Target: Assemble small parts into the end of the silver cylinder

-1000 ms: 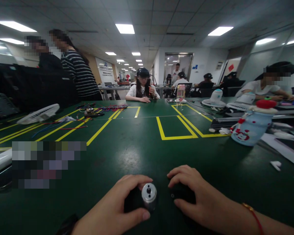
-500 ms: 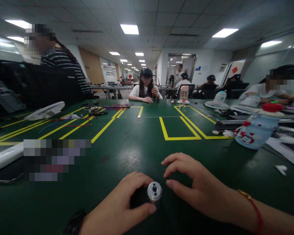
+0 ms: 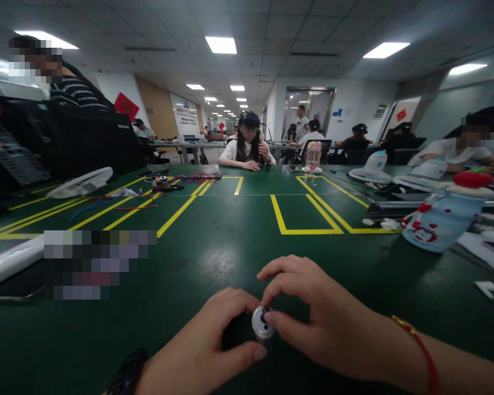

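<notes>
A small cylindrical metal motor point(image 3: 260, 329) stands upright on the green table, its silver end face with dark holes turned up. My left hand point(image 3: 208, 337) is closed around it, with thumb on the near side and fingers on the far side. Over the motor's top is my right hand point(image 3: 308, 310), its thumb and index finger pinched together at the dark centre of the end face. Whatever lies between these fingertips is mostly hidden and too small to name. The other fingers of my right hand are curled above.
A phone-like dark slab point(image 3: 16, 285) and a white bar-shaped object point(image 3: 12, 260) lie at left. Wires point(image 3: 119, 206) and a white fan point(image 3: 82, 184) are farther back. A blue bottle point(image 3: 440, 219) and a white earbud point(image 3: 486, 288) are at right. A person point(image 3: 247, 148) sits opposite.
My right hand has moved left, from beside the motor onto its top. A tiny dark speck showed at its thumb tip before. My left hand stays around the motor. The view has shifted slightly.
</notes>
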`<move>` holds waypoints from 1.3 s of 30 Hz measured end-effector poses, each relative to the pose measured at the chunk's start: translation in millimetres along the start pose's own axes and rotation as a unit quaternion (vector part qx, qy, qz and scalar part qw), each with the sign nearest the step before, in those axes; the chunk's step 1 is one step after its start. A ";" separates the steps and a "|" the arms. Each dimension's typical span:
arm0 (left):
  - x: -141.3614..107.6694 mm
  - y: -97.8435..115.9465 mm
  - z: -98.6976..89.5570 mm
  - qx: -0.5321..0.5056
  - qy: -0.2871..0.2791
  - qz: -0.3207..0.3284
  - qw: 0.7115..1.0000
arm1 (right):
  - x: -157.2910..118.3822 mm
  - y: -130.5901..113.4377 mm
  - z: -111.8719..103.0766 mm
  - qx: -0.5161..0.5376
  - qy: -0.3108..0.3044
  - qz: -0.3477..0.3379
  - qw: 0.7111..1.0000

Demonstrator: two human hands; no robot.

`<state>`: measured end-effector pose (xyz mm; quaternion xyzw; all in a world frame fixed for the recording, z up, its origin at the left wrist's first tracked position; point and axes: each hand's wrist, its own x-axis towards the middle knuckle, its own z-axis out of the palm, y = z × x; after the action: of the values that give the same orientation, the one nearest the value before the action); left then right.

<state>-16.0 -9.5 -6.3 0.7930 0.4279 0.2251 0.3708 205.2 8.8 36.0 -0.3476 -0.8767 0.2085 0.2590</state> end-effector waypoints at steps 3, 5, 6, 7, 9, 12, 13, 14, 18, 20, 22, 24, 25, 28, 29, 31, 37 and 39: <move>-0.1 0.2 0.1 0.000 -0.004 0.002 1.000 | -0.2 -0.5 -1.2 -0.009 -0.005 -0.007 1.000; -0.3 -0.2 0.2 0.000 -0.006 0.001 1.000 | 0.3 -0.7 -1.1 -0.022 -0.002 -0.013 1.000; -0.3 -0.5 0.3 0.001 -0.006 0.000 1.000 | 0.4 -0.9 -0.7 -0.027 0.000 -0.016 1.000; -0.2 -0.9 0.4 0.002 -0.004 -0.002 1.000 | 0.4 -1.3 -0.3 -0.031 0.001 -0.018 0.999; 0.2 -1.6 0.5 0.004 -0.004 -0.002 1.000 | 0.0 -2.4 0.8 -0.034 -0.001 -0.019 0.999; 1.2 -1.8 0.4 -0.001 -0.009 0.009 1.000 | -1.5 -4.2 1.4 -0.027 -0.016 -0.016 0.999; 1.5 -1.8 0.2 -0.003 -0.010 0.012 1.000 | -2.1 -4.6 1.1 -0.021 -0.020 -0.015 0.999; 1.7 -1.6 0.1 -0.005 -0.010 0.014 1.000 | -2.7 -4.7 0.5 -0.011 -0.024 -0.014 1.000; 3.0 0.3 -0.7 0.000 -0.006 0.011 1.000 | -7.0 -0.9 -1.2 0.036 -0.015 -0.003 0.999; 4.2 2.3 -1.4 0.004 -0.009 0.007 1.000 | -11.7 3.8 0.8 0.067 -0.015 0.008 0.998; 5.0 4.3 -2.1 0.004 -0.011 0.005 1.000 | -18.1 9.8 5.3 0.101 -0.015 0.024 0.994; 4.7 5.1 -2.4 0.002 -0.010 0.006 1.000 | -24.9 15.5 11.2 0.140 -0.014 0.033 0.989; 4.1 4.8 -2.2 0.000 -0.009 0.007 1.000 | -27.6 17.6 14.0 0.157 -0.012 0.034 0.987; 2.0 1.5 -0.3 0.001 -0.002 0.014 1.000 | -30.1 19.4 19.6 0.189 0.007 0.038 0.981; 1.5 0.0 0.7 0.004 0.001 0.017 1.000 | -29.0 18.5 20.3 0.191 0.021 0.039 0.981; 0.8 -2.7 3.1 0.011 0.002 0.022 1.000 | -24.6 15.3 20.6 0.185 0.052 0.040 0.981; -3.1 -3.0 3.4 0.039 0.006 0.017 0.999 | -12.9 6.4 22.8 0.139 0.056 0.045 0.988; -5.1 -2.4 -2.9 0.062 -0.001 0.031 0.998 | -11.5 5.0 23.9 0.124 0.057 0.049 0.989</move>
<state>-21.9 -11.9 -6.6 0.8277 0.4158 0.2083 0.3141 200.5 -0.5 11.1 -0.3669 -0.8095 0.3083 0.3393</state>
